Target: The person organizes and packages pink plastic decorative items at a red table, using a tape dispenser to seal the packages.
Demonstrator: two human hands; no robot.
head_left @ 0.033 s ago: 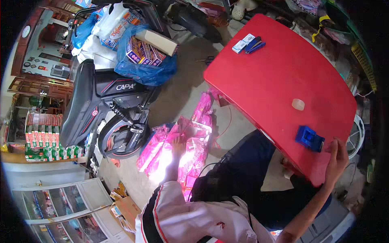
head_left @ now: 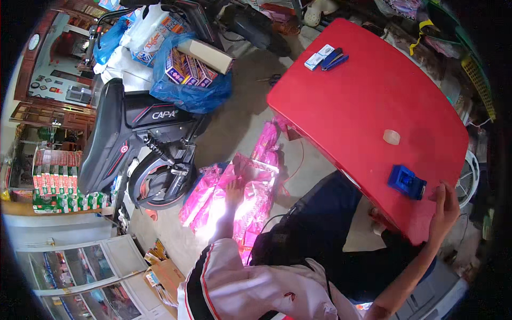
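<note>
My left hand [head_left: 233,193] lies on a heap of shiny pink plastic packets [head_left: 256,205] on the floor, fingers stretched over them; bright light washes out part of the heap. My right hand [head_left: 447,205] is at the near right corner of the red table [head_left: 368,101], its fingers bent and close together. Beside those fingers a paler pink patch [head_left: 423,216] covers the table corner; whether it is a thin sheet or glare, I cannot make out. Just left of this hand stands a blue tape dispenser-like device [head_left: 406,182]. A small pale, rounded piece [head_left: 392,137] lies farther up the tabletop.
A blue stapler [head_left: 334,58] and small white-blue boxes [head_left: 319,57] sit at the table's far end. To the left stands a black motorbike [head_left: 160,114] with a blue bag [head_left: 192,96] of boxes. Scissors [head_left: 272,80] lie on the floor. A glass-door cabinet [head_left: 80,272] is at lower left.
</note>
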